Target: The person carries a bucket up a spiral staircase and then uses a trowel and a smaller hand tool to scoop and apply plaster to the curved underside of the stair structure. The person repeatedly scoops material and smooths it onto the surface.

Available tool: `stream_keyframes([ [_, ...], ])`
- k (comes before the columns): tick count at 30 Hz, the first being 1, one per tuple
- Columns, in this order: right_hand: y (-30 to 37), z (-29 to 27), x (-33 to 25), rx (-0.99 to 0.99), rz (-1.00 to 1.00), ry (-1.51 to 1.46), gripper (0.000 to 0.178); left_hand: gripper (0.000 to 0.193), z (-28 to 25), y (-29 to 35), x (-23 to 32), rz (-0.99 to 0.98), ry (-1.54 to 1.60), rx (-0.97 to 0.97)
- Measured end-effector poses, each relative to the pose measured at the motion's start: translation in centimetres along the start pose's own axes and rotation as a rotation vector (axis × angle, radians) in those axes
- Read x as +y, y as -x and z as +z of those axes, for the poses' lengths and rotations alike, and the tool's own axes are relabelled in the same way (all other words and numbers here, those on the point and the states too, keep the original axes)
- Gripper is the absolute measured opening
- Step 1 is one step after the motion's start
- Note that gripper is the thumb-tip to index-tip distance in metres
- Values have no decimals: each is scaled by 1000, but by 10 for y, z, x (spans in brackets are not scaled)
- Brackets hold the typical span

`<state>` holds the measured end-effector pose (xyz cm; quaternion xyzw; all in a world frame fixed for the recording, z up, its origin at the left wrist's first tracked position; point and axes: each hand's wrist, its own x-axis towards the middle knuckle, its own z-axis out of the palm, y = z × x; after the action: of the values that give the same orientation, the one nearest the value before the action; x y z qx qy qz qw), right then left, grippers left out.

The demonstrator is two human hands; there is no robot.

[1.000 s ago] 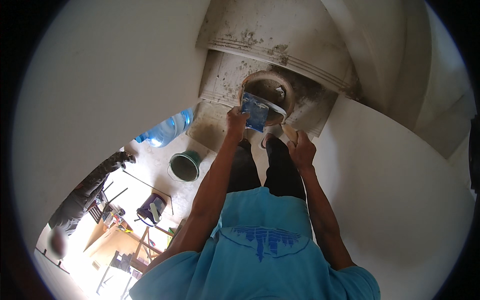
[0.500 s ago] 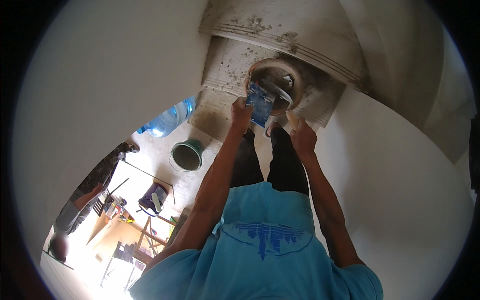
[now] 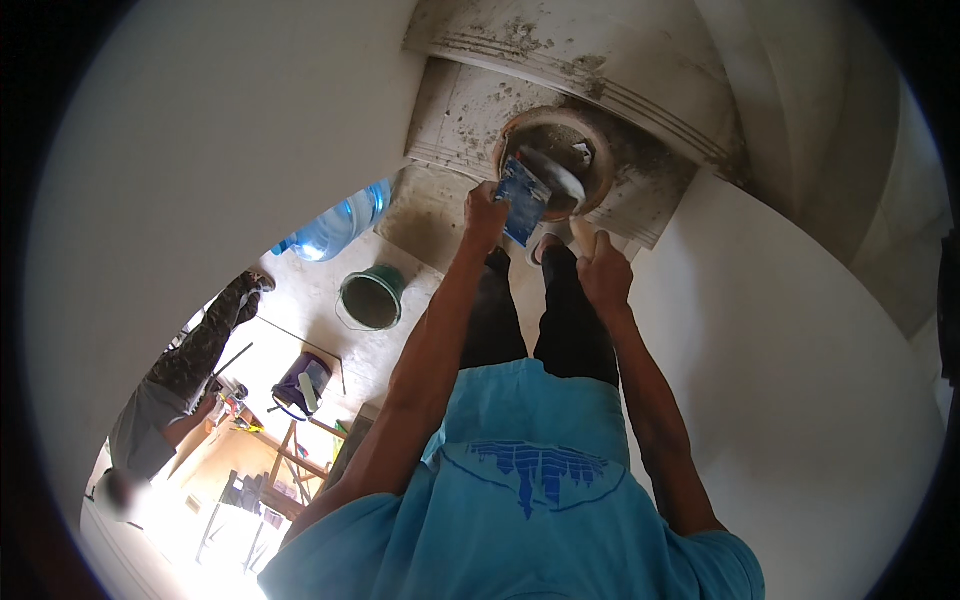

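Note:
My left hand (image 3: pixel 486 215) is closed on the near edge of a flat blue board (image 3: pixel 523 203) smeared with pale residue, tilted over the left side of a round basin. In my right hand (image 3: pixel 606 275) is a trowel (image 3: pixel 582 237), its pale handle wrapped by my fingers. The trowel's grey blade reaches into the basin beside the board; its edge is slightly blurred. The brownish basin (image 3: pixel 603 150) stands on a step, with dark material and a small white scrap (image 3: pixel 584 152) inside. Whether blade and board touch I cannot tell.
Dirt-spattered steps (image 3: pixel 480 105) rise ahead between white walls (image 3: pixel 760 330). On the left are a blue water bottle (image 3: pixel 340 226), a green bucket (image 3: pixel 371 298) and a dark bucket (image 3: pixel 302 385). Another person (image 3: pixel 150 430) is near a cluttered wooden bench (image 3: pixel 240 440) at lower left.
The trowel blade has turned and shows more of its face over the basin. My hands keep their grips. The other person at the lower left has shifted, with more of the legs visible.

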<state>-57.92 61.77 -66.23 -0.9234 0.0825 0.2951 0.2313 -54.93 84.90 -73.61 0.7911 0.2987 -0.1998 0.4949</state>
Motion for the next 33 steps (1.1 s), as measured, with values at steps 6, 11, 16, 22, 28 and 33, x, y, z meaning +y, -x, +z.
stream_keyframes([
  [6, -4, 21, 11, 7, 31, 70, 39, 30, 3, 7, 19, 69, 168, -37],
  [11, -6, 9, 11, -34, 55, 13, 36, 31, -5, 7, -3, 53, -20, 37],
  [16, 18, 19, 3, -39, -48, -5, 34, 29, 3, 3, 4, -33, 314, 18],
  [22, -9, 17, 12, 9, 45, -4, 31, 35, -6, 20, 6, -73, 283, -21],
  [28, 8, 16, 4, -61, -56, 28, 33, 35, -6, 12, 17, -117, 371, -21],
  [33, -18, 17, 21, -2, -21, 46, 30, 34, -6, 15, 6, -87, 397, -5],
])
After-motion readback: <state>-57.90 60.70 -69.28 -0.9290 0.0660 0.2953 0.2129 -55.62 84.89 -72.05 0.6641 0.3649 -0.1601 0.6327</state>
